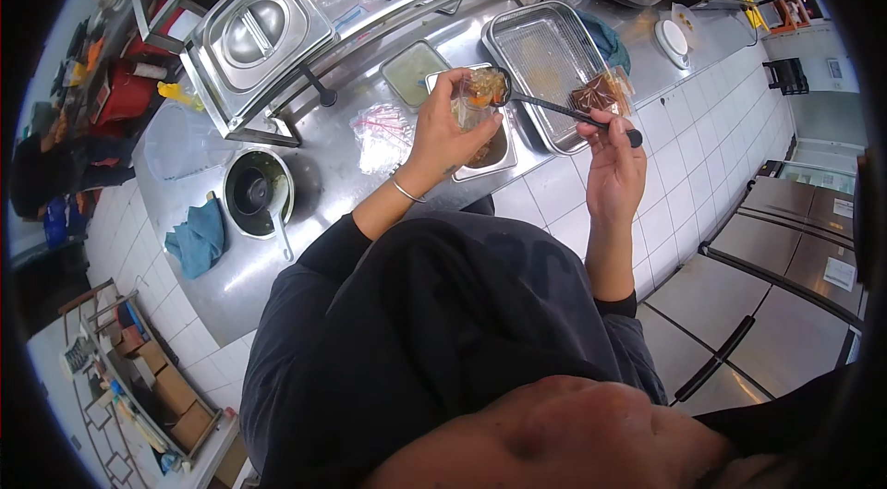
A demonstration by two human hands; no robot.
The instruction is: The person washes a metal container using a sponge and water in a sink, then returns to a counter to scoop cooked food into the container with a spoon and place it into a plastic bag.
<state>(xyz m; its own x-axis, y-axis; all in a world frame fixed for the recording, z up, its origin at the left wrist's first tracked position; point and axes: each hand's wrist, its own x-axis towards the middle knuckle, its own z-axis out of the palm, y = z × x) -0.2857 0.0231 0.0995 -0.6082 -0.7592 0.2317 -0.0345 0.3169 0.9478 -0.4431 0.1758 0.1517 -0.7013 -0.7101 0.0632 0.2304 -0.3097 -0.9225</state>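
Note:
My left hand point(443, 132) holds a small clear plastic bag point(471, 111) open above a steel food pan point(504, 160). In my right hand point(615, 163) is the handle of a black ladle point(554, 107), whose bowl, filled with chunky brownish food point(488, 84) with orange bits, is at the bag's mouth. More of the food lies in the steel pan, partly hidden by my left hand. To the left of that hand is a pile of clear zip bags point(381, 136) with red strips. A wire-mesh tray point(537, 59) stands beyond the pan, with filled dark-brown packets point(599, 94) at its near right corner.
A steel bowl point(285, 177) with a light-handled utensil point(277, 212) and a teal cloth point(197, 239) are at the left. A green-lidded container point(414, 70) sits behind the bags. A steel rack point(388, 14) spans the table's back; a white scale point(671, 39) is at the right.

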